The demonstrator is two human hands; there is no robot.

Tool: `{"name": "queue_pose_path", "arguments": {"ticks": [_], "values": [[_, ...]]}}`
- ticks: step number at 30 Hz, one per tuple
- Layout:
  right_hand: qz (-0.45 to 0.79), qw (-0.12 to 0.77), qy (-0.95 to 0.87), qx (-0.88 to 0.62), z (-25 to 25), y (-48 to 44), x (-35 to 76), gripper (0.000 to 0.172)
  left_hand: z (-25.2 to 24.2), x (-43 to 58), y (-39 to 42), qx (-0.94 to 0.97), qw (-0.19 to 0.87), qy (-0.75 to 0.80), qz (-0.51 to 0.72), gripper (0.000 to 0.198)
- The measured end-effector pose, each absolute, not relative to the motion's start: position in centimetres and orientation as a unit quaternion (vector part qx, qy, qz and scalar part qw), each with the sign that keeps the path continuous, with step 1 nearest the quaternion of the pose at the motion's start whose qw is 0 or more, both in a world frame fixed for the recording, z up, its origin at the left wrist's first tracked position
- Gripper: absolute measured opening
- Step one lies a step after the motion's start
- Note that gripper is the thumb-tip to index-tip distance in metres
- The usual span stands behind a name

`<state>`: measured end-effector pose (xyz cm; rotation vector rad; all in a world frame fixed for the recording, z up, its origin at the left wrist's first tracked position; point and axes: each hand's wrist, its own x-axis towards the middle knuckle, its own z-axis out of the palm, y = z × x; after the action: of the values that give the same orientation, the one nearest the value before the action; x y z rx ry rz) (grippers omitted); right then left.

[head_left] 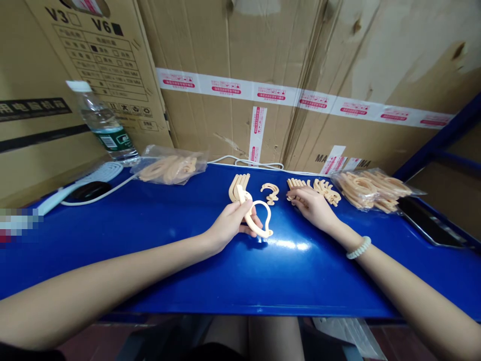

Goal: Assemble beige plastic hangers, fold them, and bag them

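Note:
My left hand (235, 220) is closed around a beige curved plastic piece (267, 215), a rounded loop with a straighter bar, held just above the blue table. Behind it lies a row of beige curved rods (239, 183). A few loose hook-shaped beige pieces (270, 190) rest to the right of that row. My right hand (310, 203) reaches to the left end of a line of small beige pieces (326, 190), its fingers bent together over them. What those fingertips grip, if anything, is hidden. A pale beaded bracelet (358, 247) circles the right wrist.
Clear bags of beige parts lie at the left (169, 168) and right (370, 188). A water bottle (107, 128), a white keyboard (92, 175) and a black mouse (91, 190) stand at left. A dark phone-like slab (432, 225) lies right. Cardboard boxes (210, 120) wall the back.

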<state>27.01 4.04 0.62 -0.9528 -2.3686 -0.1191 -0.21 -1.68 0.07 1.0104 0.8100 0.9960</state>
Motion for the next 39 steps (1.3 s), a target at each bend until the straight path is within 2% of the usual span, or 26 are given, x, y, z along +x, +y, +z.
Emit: {"name": "queue_pose_path", "arguments": {"ticks": [3,9,15,25,32,39], "values": [[-0.050,0.286,-0.890,-0.352,0.5,4.2,27.3,0.018,0.2,-0.3,-1.7,0.448,0.694,0.345,0.447,0.031],[-0.072,0.256,-0.895,-0.357,0.5,4.2,27.4,0.018,0.2,-0.5,-1.7,0.450,0.699,0.320,0.454,0.010],[-0.088,0.234,-0.892,-0.376,1.1,3.5,27.1,0.016,0.0,-0.2,-1.7,0.424,0.682,0.353,0.480,0.018],[0.015,0.359,-0.858,-0.367,2.6,0.1,23.8,0.031,-0.1,-0.6,-1.0,0.547,0.567,0.358,0.501,0.020],[0.131,0.412,-0.844,-0.318,4.1,-2.8,19.4,0.020,-0.7,-0.5,-1.1,0.629,0.521,0.331,0.472,0.026],[0.166,0.410,-0.835,-0.327,2.8,-3.6,20.5,0.019,-0.6,-0.7,-1.4,0.664,0.490,0.339,0.452,0.026]]}}
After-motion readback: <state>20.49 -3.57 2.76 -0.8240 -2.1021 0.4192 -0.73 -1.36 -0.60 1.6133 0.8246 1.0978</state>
